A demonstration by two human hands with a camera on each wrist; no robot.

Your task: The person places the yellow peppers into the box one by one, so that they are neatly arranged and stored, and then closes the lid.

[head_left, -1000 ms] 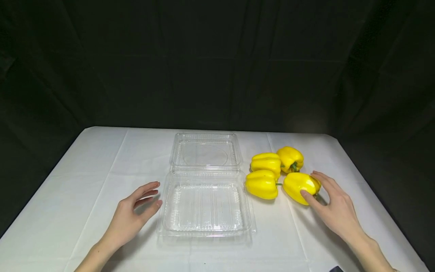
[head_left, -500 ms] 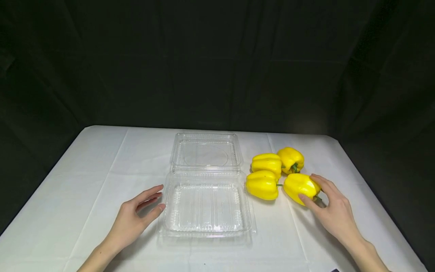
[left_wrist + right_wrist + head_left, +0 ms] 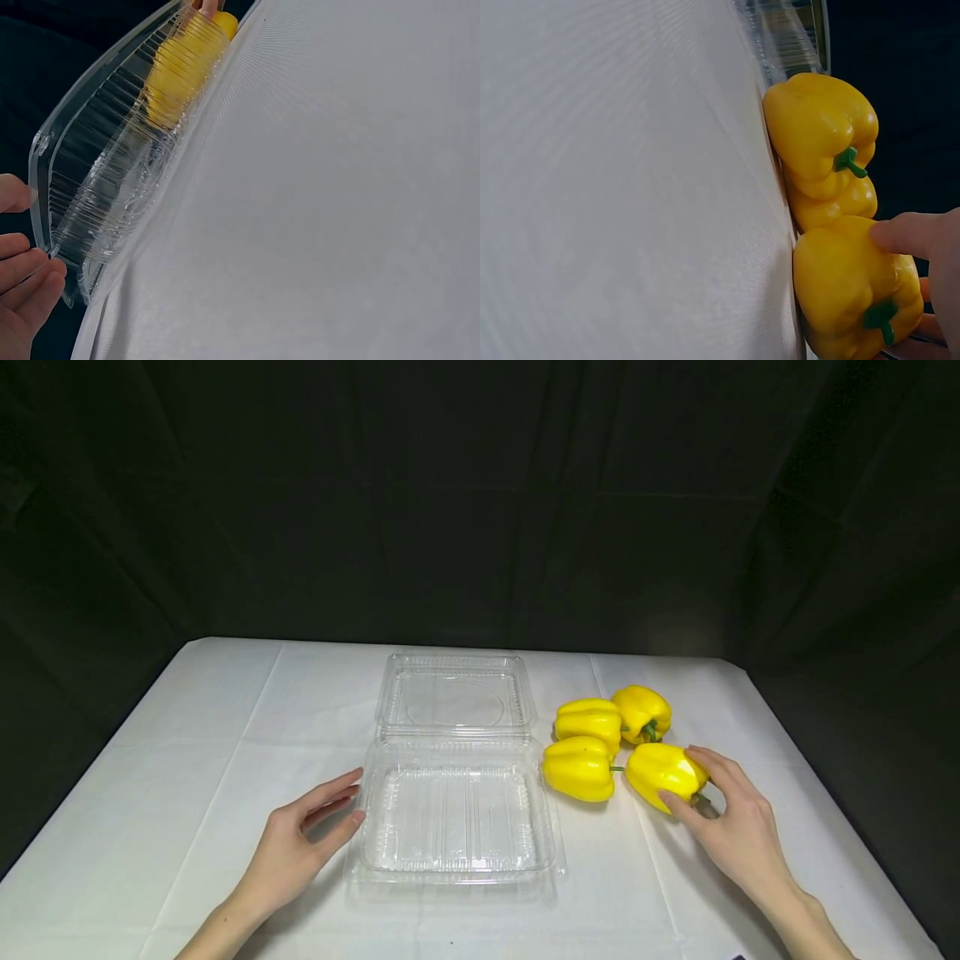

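My right hand (image 3: pixel 738 827) holds the nearest-right yellow bell pepper (image 3: pixel 660 772) between thumb and fingers. In the right wrist view the thumb lies on this pepper (image 3: pixel 847 277), with its green stem showing and other fingers partly hidden behind it. Beside a hinged clear plastic container (image 3: pixel 457 870), my left hand (image 3: pixel 296 847) has its fingers loosely extended, fingertips right at the left rim. The left wrist view shows the thumb and fingertips of the left hand (image 3: pixel 22 285) along the edge of the container (image 3: pixel 112 165). The container's lid (image 3: pixel 453 702) is folded back, away from me.
Close to the held pepper lie three more yellow bell peppers: a front-left one (image 3: pixel 577 768), one behind it (image 3: pixel 587 720) and one at the back right (image 3: pixel 641 710). A white cloth (image 3: pixel 187 827) covers the table; a black curtain (image 3: pixel 450 527) hangs behind.
My left hand has shifted slightly right, up to the container's rim. The right thumb and fingers have settled a little further onto the pepper. The container stays put.
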